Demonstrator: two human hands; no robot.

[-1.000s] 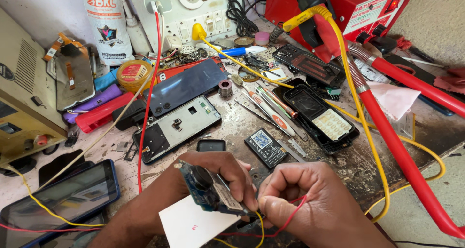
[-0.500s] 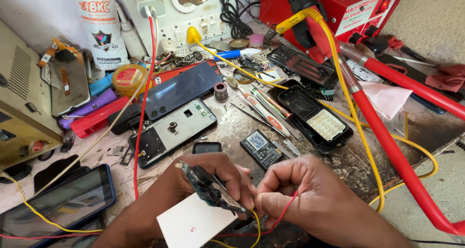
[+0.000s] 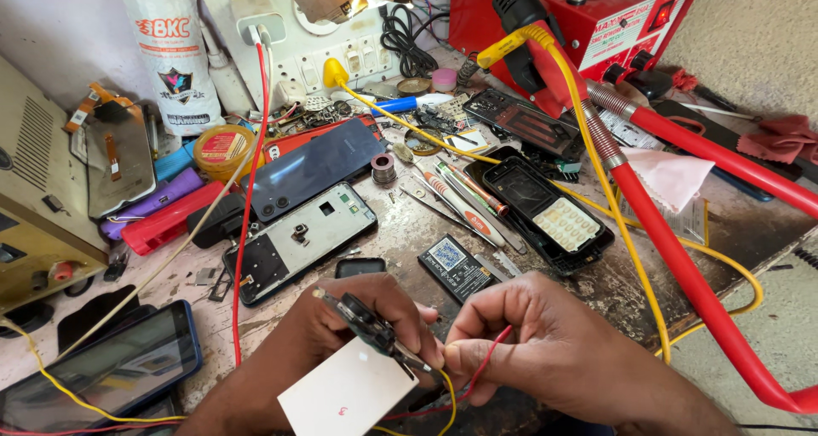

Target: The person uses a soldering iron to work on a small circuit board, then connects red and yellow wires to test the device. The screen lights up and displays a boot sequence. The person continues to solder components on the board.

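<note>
left hand point(image 3: 354, 334) pinched on small circuit board point(image 3: 368, 325), just over the white card point(image 3: 345, 393) | right hand point(image 3: 545, 342) beside it, fingertips closed on thin red wire point(image 3: 486, 366) at the board end | board looks light, stiff, fragile: hold by edges; wire soft | battery point(image 3: 456, 265) just beyond the hands, open phone point(image 3: 294, 244) farther

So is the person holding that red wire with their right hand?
Yes, the right hand pinches the thin red wire between its fingertips, next to the small circuit board that the left hand holds.
</note>
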